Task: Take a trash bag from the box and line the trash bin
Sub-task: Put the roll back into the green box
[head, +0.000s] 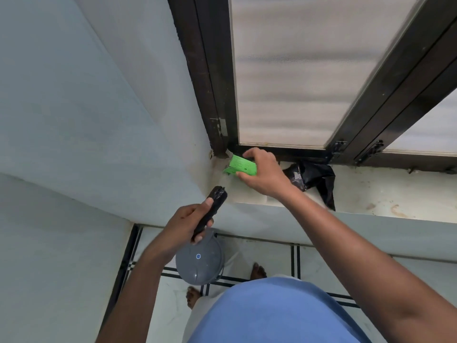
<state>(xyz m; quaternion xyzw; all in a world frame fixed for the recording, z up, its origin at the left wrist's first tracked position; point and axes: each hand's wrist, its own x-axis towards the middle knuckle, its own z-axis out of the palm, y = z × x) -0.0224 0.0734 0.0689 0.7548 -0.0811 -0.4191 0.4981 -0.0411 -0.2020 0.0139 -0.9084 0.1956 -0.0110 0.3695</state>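
Note:
My right hand (pixel 264 170) grips a green trash bag box (pixel 241 166) at the left end of the window sill (pixel 371 191), in the corner by the wall. A rolled black trash bag (pixel 214 206) is clasped in my left hand (pixel 190 224), held in the air below the sill and pointing up toward the box. Directly under that hand, on the tiled floor, stands a small grey trash bin (pixel 199 261) with its domed lid closed.
A crumpled black plastic bag (pixel 315 180) lies on the sill just right of my right wrist. Dark-framed windows (pixel 284 70) rise behind the sill. Pale walls close off the left side. My bare feet (pixel 257 271) stand by the bin.

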